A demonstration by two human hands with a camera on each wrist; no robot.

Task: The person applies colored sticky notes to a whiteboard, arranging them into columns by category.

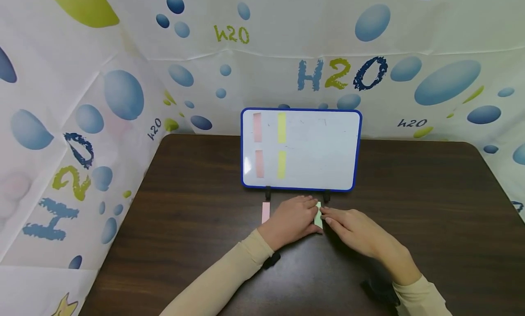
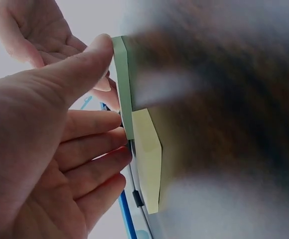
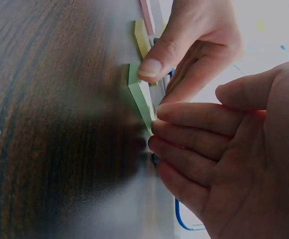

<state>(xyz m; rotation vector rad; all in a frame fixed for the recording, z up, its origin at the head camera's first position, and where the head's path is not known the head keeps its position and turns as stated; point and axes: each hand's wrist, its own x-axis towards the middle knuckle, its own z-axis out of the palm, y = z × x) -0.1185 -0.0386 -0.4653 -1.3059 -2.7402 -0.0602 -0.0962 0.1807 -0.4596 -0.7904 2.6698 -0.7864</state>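
A slim green sticky note pad [image 1: 318, 214] lies on the table in front of the whiteboard. My left hand [image 1: 291, 219] holds it lengthwise, thumb at its near end and fingertips by its far end. From the other side, my right hand [image 1: 358, 231] reaches in with fairly straight fingers, their tips right at the pad's right edge. The right thumb stands apart from those fingers in the right wrist view. Beside the green pad lies a yellow sticky note pad [image 2: 148, 159], covered by my left hand in the head view. A pink pad [image 1: 265, 212] is partly visible left of that hand.
A blue-framed whiteboard [image 1: 320, 147] stands behind the hands on small black feet [image 1: 326, 196]. Two pink strips [image 1: 257, 127] and two yellow strips [image 1: 281, 128] are stuck on its left part. A printed curtain [image 1: 262, 79] hangs behind the dark wooden table [image 1: 197, 193].
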